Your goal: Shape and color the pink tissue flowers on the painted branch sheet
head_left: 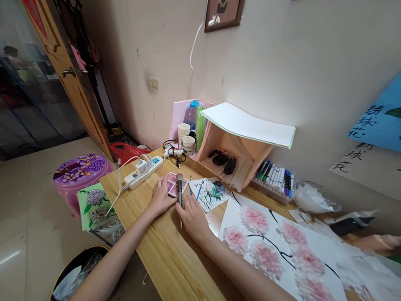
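Observation:
My left hand rests on the wooden table with its fingers stretched out, at the left edge of a pink palette. A makeup-style brush with a dark handle and brownish bristles lies across the palette's right side, bristles away from me. My right hand lies flat just right of the brush, its thumb at the handle; whether it presses on it I cannot tell. Beyond its fingers is a paint-smeared white sheet with a thin blue brush. Under my right forearm spreads a paper with pink fluffy flowers and dark painted stems.
A power strip with cables and a glue gun sit at the left. Behind stand paper cups, a cardboard box and a marker tray. White fluff and bottles lie right. A pink stool stands left.

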`<state>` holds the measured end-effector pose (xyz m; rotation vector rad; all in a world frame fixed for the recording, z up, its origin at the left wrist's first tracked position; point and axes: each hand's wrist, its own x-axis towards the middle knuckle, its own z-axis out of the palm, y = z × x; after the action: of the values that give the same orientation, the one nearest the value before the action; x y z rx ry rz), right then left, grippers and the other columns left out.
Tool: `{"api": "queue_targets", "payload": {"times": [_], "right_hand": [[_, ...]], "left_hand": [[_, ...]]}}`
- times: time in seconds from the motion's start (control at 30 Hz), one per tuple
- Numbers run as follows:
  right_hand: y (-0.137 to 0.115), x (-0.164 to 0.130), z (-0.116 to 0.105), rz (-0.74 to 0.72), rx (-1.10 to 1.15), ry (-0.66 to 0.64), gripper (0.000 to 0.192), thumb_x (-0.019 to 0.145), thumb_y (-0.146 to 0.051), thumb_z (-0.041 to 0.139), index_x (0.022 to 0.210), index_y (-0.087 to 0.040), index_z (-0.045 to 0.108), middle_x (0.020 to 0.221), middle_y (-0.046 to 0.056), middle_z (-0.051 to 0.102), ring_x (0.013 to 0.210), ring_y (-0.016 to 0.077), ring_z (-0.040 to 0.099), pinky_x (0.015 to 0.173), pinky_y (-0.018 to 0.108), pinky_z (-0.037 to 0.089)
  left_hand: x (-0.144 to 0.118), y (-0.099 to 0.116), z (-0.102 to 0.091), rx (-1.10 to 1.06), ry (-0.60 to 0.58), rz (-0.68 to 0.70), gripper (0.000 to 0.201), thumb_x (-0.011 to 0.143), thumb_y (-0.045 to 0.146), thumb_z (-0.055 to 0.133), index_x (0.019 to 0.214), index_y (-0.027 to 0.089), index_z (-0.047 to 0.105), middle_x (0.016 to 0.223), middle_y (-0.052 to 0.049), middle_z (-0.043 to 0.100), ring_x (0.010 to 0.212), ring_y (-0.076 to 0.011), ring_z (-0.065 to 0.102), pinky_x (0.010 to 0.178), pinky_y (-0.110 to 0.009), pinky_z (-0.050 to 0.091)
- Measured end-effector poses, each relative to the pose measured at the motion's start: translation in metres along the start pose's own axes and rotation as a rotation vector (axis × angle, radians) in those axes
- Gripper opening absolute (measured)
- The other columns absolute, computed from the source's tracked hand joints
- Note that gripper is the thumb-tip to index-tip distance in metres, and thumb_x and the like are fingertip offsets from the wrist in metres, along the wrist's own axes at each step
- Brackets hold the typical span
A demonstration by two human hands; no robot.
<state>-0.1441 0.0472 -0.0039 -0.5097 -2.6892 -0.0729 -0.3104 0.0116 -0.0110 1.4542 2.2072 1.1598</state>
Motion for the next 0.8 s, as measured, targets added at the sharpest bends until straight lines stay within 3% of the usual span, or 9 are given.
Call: {"api": "queue_targets", "payload": {"times": [0.1,0.23,0.3,0.4,0.5,0.57,0.67,0.7,0.8], "right_hand": [[-0.002,0.007,0.008,0.036,0.0,-0.031,0.03,0.089,-0.008,0.046,0.115,-0.011,0.061,0.127,0.025,0.058,0.118,0.0302,0.056,0.1,0.049,0.044],[-0.002,0.008,0.002,0.047,0.024,-0.084,0.034,0.09,-0.011,0.047,0.123,-0.015,0.058,0.135,0.023,0.053,0.123,0.0295,0.053,0.102,0.049,0.044],[-0.003,0.001,-0.014,0.043,0.037,-0.107,0.038,0.09,-0.012,0.047,0.127,-0.018,0.055,0.139,0.02,0.051,0.126,0.0276,0.051,0.104,0.047,0.043],[0.004,-0.021,-0.055,0.06,0.165,-0.112,0.046,0.088,-0.008,0.046,0.133,-0.017,0.049,0.141,0.018,0.049,0.131,0.0256,0.046,0.107,0.043,0.041],[0.033,-0.063,-0.104,0.261,0.447,-0.081,0.049,0.082,-0.007,0.045,0.13,-0.016,0.05,0.136,0.015,0.053,0.126,0.0229,0.049,0.104,0.041,0.044],[0.064,-0.106,-0.13,0.522,0.563,-0.048,0.04,0.086,-0.012,0.037,0.121,-0.018,0.055,0.127,0.013,0.06,0.12,0.021,0.055,0.104,0.042,0.043],[0.114,-0.183,-0.154,0.998,0.583,0.081,0.028,0.086,-0.029,0.042,0.104,-0.021,0.062,0.116,0.009,0.066,0.111,0.024,0.06,0.1,0.045,0.045],[0.127,-0.209,-0.159,1.058,0.57,0.098,0.027,0.085,-0.031,0.043,0.099,-0.02,0.062,0.112,0.01,0.067,0.109,0.0259,0.061,0.099,0.047,0.045],[0.151,-0.27,-0.165,1.175,0.585,0.168,0.031,0.082,-0.039,0.044,0.098,-0.02,0.062,0.112,0.012,0.067,0.106,0.0274,0.064,0.094,0.045,0.049]], "left_hand": [[0.008,0.001,0.002,-0.012,0.052,-0.022,0.096,0.061,0.031,0.073,0.142,0.009,0.026,0.14,-0.022,0.032,0.136,-0.0344,0.035,0.113,-0.048,0.028],[0.006,0.003,-0.015,-0.043,0.078,-0.034,0.09,0.058,0.023,0.072,0.138,0.01,0.032,0.14,-0.023,0.036,0.137,-0.0362,0.033,0.114,-0.049,0.027],[-0.005,0.01,-0.023,-0.061,0.107,-0.038,0.071,0.068,0.02,0.06,0.135,0.009,0.037,0.14,-0.022,0.038,0.138,-0.0342,0.031,0.115,-0.05,0.025],[-0.03,0.029,-0.021,-0.118,0.07,-0.024,0.049,0.078,0.021,0.043,0.126,0.013,0.046,0.13,-0.018,0.051,0.122,-0.0282,0.05,0.105,-0.049,0.039],[-0.051,0.048,-0.009,-0.248,-0.164,-0.028,0.04,0.082,0.03,0.041,0.118,0.017,0.055,0.12,-0.014,0.059,0.111,-0.0254,0.058,0.097,-0.044,0.045],[-0.056,0.054,-0.001,-0.212,-0.2,-0.059,0.041,0.083,0.036,0.041,0.115,0.015,0.057,0.117,-0.016,0.059,0.109,-0.0273,0.058,0.095,-0.046,0.046],[-0.051,0.053,0.007,0.172,0.1,-0.139,0.053,0.083,0.046,0.045,0.122,0.012,0.053,0.121,-0.02,0.051,0.119,-0.0354,0.048,0.1,-0.053,0.039],[-0.048,0.051,0.008,0.272,0.189,-0.181,0.061,0.08,0.051,0.049,0.125,0.009,0.05,0.122,-0.023,0.048,0.123,-0.0387,0.043,0.101,-0.055,0.036],[-0.04,0.046,0.013,0.351,0.173,-0.205,0.073,0.076,0.051,0.054,0.128,0.002,0.043,0.117,-0.025,0.052,0.12,-0.0402,0.045,0.098,-0.051,0.04]]}}
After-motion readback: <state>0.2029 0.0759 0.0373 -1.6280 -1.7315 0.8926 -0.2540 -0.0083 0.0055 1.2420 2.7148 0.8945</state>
